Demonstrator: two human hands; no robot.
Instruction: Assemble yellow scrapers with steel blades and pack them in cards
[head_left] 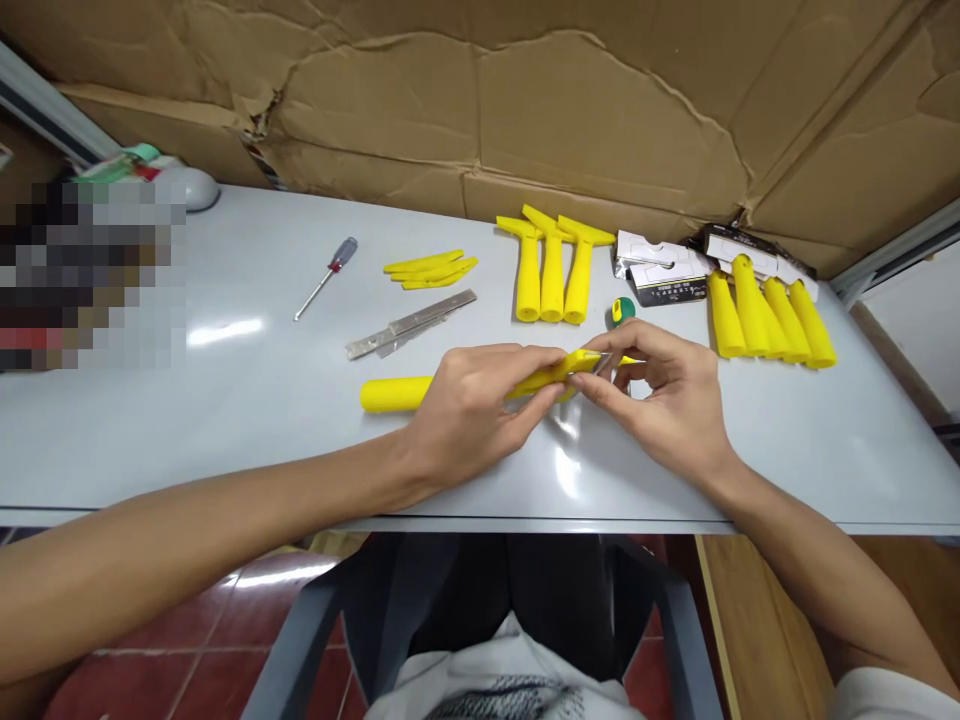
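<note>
Near the table's front edge, my left hand [480, 405] is closed round a yellow tool [396, 394], whose round handle sticks out to the left and whose head shows between the two hands. My right hand [667, 400] pinches a thin metallic piece [602, 364] against the yellow head, thumb and index finger pressed close to it. The fingertips hide where the two parts meet. Just behind my right hand stands a green and yellow item [622, 311], partly covered by the fingers.
Behind the hands lie a screwdriver [326, 279], flat yellow pieces [430, 270], metal strips [412, 324] and three yellow T-shaped tools [552, 275]. Farther right are black-and-white packages [667, 272] and several yellow handles [772, 318]. Cardboard [600, 120] lines the table's back.
</note>
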